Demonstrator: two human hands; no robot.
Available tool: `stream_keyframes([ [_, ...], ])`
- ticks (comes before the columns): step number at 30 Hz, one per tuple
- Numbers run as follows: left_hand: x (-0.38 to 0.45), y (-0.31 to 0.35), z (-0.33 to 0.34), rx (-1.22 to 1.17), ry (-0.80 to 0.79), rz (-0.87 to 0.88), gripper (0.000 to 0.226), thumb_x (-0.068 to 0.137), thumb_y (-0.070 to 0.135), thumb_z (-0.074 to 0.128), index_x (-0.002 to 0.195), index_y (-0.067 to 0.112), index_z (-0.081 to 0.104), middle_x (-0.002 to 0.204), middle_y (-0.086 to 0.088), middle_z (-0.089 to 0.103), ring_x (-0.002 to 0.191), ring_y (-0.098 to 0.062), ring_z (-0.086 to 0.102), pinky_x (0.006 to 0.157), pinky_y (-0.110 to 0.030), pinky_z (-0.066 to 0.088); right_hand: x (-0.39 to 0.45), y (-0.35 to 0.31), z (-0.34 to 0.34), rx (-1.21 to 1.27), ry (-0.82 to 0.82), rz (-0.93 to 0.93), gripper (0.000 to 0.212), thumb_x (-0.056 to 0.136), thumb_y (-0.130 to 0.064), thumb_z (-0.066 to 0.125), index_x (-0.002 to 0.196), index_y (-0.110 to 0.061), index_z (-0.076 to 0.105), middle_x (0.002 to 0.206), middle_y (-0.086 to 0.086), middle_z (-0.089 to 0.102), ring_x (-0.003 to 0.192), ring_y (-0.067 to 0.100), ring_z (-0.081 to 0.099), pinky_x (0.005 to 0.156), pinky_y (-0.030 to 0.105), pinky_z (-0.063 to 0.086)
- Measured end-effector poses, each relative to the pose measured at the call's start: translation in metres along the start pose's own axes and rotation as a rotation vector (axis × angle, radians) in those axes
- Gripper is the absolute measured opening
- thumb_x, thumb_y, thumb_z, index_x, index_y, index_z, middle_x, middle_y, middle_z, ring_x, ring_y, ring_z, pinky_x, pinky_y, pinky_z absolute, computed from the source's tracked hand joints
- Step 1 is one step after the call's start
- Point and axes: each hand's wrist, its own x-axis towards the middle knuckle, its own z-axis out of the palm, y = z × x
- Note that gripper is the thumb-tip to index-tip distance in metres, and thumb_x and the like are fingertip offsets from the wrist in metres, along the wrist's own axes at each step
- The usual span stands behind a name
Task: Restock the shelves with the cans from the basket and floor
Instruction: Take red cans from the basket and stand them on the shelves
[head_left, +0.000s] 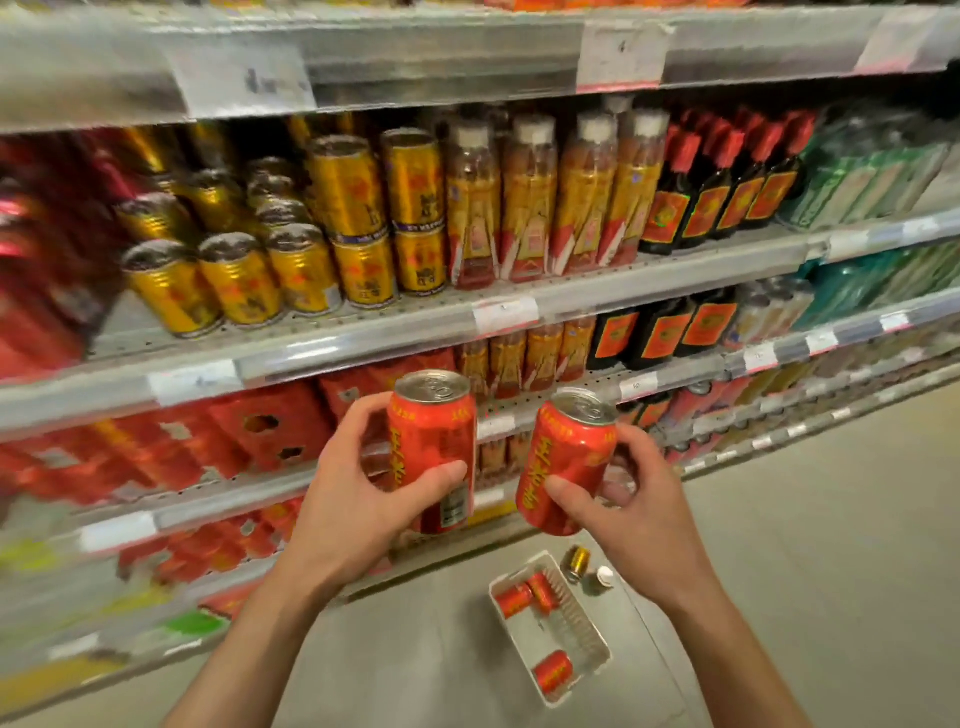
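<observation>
So both hands are full. Left hand (363, 499) is wrapped round one red can (434, 447), thumb in front, fingers behind. Right hand (628, 499) grips a 2nd red can (569, 460), tipped a bit to the left. Both cans are held up w/ tops facing up, near each other but not touching, out in front of the shelves (363, 338). My guess: top-up so they can go straight onto a shelf standing, and one per hand to save trips.

Down on the floor (831, 571) sits a white basket (582, 613). 3 more red cans lie on their sides in it: two at the far end (527, 597), one at the near end (553, 673). Just past the basket a gold can (576, 561) lies on the floor, and beside it a small bottle w/ a white cap (601, 578). So lots still to put away.

Hard to see: left side of the shelves is v. blurry, just red and gold smears. Price tags can't be read. Can't tell which shelf has a gap for red cans. Top shelf is cut off.
</observation>
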Motion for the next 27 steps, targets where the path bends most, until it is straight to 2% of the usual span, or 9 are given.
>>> stream_keyframes([
  [4,-0.019,-0.008,-0.069,-0.005,0.074,0.014,0.063,0.058,0.061,0.084,0.113,0.051,0.056,0.114,0.036,0.065,0.109,0.012,0.059,0.083,-0.007,0.043,-0.013,-0.023,0.064,0.060,-0.033,-0.031,0.074,0.057,-0.049,0.090,0.124,-0.034,0.061,0.113,-0.014,0.073,0.104,0.008,0.075,0.083,0.020,0.061],
  [6,-0.030,-0.013,-0.107,-0.016,0.091,0.023,0.062,0.060,0.058,0.085,0.115,0.045,0.058,0.114,0.031,0.067,0.107,0.007,0.062,0.083,-0.009,0.046,-0.023,-0.035,0.098,0.066,-0.047,-0.051,0.071,0.058,-0.049,0.090,0.122,-0.036,0.062,0.112,-0.014,0.074,0.103,0.008,0.075,0.080,0.016,0.059],
  [9,-0.042,-0.023,-0.164,0.001,0.126,0.049,0.060,0.061,0.057,0.085,0.114,0.044,0.059,0.112,0.030,0.068,0.105,0.006,0.064,0.086,-0.008,0.045,-0.035,-0.052,0.150,0.076,-0.075,-0.069,0.070,0.060,-0.047,0.094,0.121,-0.035,0.062,0.115,-0.008,0.075,0.105,0.014,0.076,0.086,0.024,0.060],
  [12,-0.049,-0.035,-0.215,0.018,0.171,0.036,0.069,0.058,0.061,0.086,0.119,0.041,0.059,0.112,0.028,0.070,0.105,0.005,0.065,0.089,-0.014,0.046,-0.042,-0.068,0.199,0.072,-0.109,-0.094,0.067,0.065,-0.038,0.095,0.122,-0.031,0.061,0.116,-0.004,0.075,0.103,0.015,0.076,0.083,0.023,0.060],
  [14,-0.052,-0.042,-0.244,0.022,0.207,0.030,0.069,0.057,0.061,0.086,0.118,0.042,0.058,0.110,0.029,0.071,0.102,0.006,0.067,0.085,-0.011,0.047,-0.045,-0.079,0.228,0.061,-0.129,-0.107,0.066,0.065,-0.034,0.092,0.122,-0.031,0.059,0.121,0.000,0.074,0.100,0.013,0.077,0.082,0.024,0.061],
  [18,-0.050,-0.049,-0.288,0.025,0.242,0.021,0.063,0.061,0.057,0.086,0.116,0.044,0.058,0.109,0.022,0.073,0.098,0.001,0.070,0.085,-0.025,0.051,-0.039,-0.101,0.271,-0.028,-0.180,-0.149,0.062,0.075,-0.027,0.092,0.121,-0.045,0.055,0.128,-0.005,0.070,0.104,0.008,0.075,0.095,0.036,0.061],
  [20,-0.045,-0.053,-0.303,0.044,0.258,0.019,0.066,0.061,0.059,0.086,0.118,0.041,0.057,0.110,0.021,0.073,0.099,0.000,0.070,0.087,-0.029,0.052,-0.029,-0.109,0.286,-0.070,-0.207,-0.182,0.065,0.073,-0.034,0.092,0.125,-0.044,0.055,0.127,-0.008,0.070,0.108,0.004,0.072,0.095,0.031,0.059],
  [23,-0.031,-0.056,-0.321,0.119,0.294,0.032,0.067,0.060,0.063,0.084,0.117,0.042,0.056,0.111,0.024,0.069,0.103,0.002,0.065,0.086,-0.025,0.049,-0.009,-0.122,0.306,-0.173,-0.223,-0.269,0.071,0.066,-0.057,0.087,0.127,-0.047,0.053,0.125,-0.019,0.067,0.110,-0.006,0.064,0.088,0.015,0.049],
  [27,-0.007,-0.056,-0.339,0.171,0.317,0.021,0.067,0.060,0.060,0.084,0.119,0.044,0.055,0.113,0.026,0.066,0.106,0.005,0.063,0.085,-0.022,0.051,0.032,-0.134,0.329,-0.279,-0.279,-0.364,0.073,0.062,-0.068,0.080,0.125,-0.054,0.045,0.126,-0.026,0.061,0.117,-0.007,0.056,0.091,0.015,0.042],
])
